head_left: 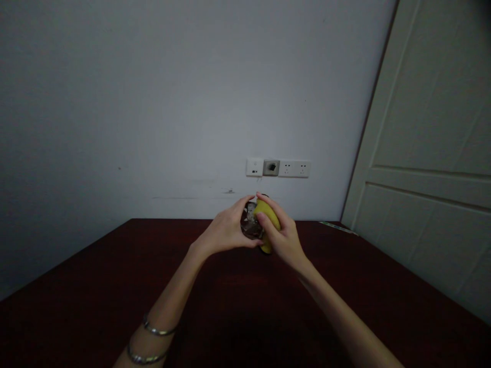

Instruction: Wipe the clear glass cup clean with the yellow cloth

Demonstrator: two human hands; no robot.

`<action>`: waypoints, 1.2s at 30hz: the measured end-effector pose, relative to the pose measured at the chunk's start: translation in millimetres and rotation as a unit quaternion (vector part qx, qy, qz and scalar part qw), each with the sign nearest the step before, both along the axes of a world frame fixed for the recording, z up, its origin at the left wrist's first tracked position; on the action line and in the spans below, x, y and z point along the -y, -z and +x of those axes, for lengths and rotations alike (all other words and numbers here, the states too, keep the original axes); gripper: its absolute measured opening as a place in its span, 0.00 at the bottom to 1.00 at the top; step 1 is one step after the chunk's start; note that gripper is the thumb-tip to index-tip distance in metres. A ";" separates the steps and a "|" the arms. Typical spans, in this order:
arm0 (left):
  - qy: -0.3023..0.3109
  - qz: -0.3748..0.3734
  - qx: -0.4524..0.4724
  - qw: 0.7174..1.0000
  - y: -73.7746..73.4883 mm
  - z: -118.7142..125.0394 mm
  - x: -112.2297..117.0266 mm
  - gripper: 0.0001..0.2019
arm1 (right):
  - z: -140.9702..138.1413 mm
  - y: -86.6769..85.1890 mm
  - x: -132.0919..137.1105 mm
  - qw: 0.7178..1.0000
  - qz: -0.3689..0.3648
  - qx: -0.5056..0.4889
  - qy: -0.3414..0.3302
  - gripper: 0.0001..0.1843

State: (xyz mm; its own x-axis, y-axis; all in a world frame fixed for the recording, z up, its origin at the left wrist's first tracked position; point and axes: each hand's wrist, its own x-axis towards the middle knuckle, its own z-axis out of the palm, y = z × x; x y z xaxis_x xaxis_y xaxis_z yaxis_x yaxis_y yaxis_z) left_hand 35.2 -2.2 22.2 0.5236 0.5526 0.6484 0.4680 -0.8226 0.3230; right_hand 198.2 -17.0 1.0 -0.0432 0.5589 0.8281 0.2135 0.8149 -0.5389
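Note:
Both my hands meet above the far middle of a dark red table (pixel 115 286). My left hand (pixel 224 230) is wrapped round a small clear glass (pixel 250 223), which shows between its thumb and fingers. My right hand (pixel 286 240) is closed on a yellow sponge (pixel 267 214) and presses it against the glass. The lower end of the sponge shows below my right hand. Two metal bangles (pixel 153 340) sit on my left forearm.
A pale wall rises behind the table, with a row of white sockets (pixel 278 167) just above the hands. A cream panelled door (pixel 429 153) stands at the right. A thin light strip (pixel 337 226) lies at the table's far right corner.

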 end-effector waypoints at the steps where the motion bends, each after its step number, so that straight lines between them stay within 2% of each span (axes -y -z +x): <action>1: 0.003 -0.003 0.006 1.000 0.2 -0.2 -0.7 0.44 | 0.6 0.8 2.8 0.998 0.040 0.046 0.013 0.21; 4: 0.007 -0.007 0.021 1.000 0.0 -0.1 -1.2 0.41 | 2.4 1.8 6.7 0.982 0.110 0.148 0.029 0.24; 6: -0.004 -0.004 0.022 1.000 -0.8 0.9 -0.4 0.40 | 2.7 1.2 4.7 0.984 0.104 0.141 0.033 0.24; 9: -0.024 0.004 0.004 1.000 -1.9 2.9 1.3 0.41 | 1.3 -0.6 -2.4 0.998 0.029 0.042 0.027 0.23; 11: -0.027 0.012 -0.005 1.000 -2.0 4.0 1.6 0.42 | 0.1 -1.3 -6.7 0.999 -0.042 -0.024 0.007 0.23; 13: -0.027 0.019 -0.010 0.999 -1.6 4.4 1.3 0.42 | -0.1 -1.3 -8.2 0.995 -0.081 -0.051 -0.008 0.23; 15: -0.029 0.021 -0.009 0.999 -1.4 4.2 1.0 0.42 | 0.8 -0.8 -6.4 0.998 -0.056 -0.027 0.003 0.23; 17: -0.028 0.013 -0.006 1.000 -1.4 3.3 0.8 0.42 | 2.4 -0.4 -1.9 0.999 0.010 0.038 0.026 0.22; 20: -0.019 -0.003 -0.001 1.000 -1.8 2.1 1.1 0.41 | 3.9 -0.7 5.3 0.985 0.095 0.134 0.041 0.23; 22: -0.017 -0.001 0.000 1.000 -2.0 2.2 1.5 0.40 | 3.4 -1.7 7.0 0.983 0.105 0.146 0.043 0.23; 24: -0.016 0.018 0.001 1.000 -2.2 3.0 2.1 0.41 | 2.0 -3.1 5.3 0.991 0.072 0.098 0.048 0.22; 26: -0.014 0.037 -0.009 0.999 -2.5 4.1 2.8 0.42 | 0.4 -4.9 1.1 0.999 0.006 0.018 0.044 0.20; 28: -0.017 0.046 -0.024 0.999 -2.9 4.9 3.4 0.43 | -0.4 -6.6 -2.9 0.997 -0.063 -0.042 0.025 0.21; 30: -0.023 0.043 -0.038 0.998 -3.2 5.2 3.8 0.44 | -0.3 -7.8 -4.5 0.994 -0.095 -0.059 0.008 0.21; 32: -0.036 0.033 -0.041 0.998 -3.2 4.8 3.6 0.44 | 0.5 -8.0 -2.6 0.997 -0.067 -0.031 0.015 0.20; 36: -0.071 0.017 -0.031 0.997 -2.0 3.5 2.1 0.39 | 1.0 -5.4 6.4 0.991 0.067 0.106 0.049 0.21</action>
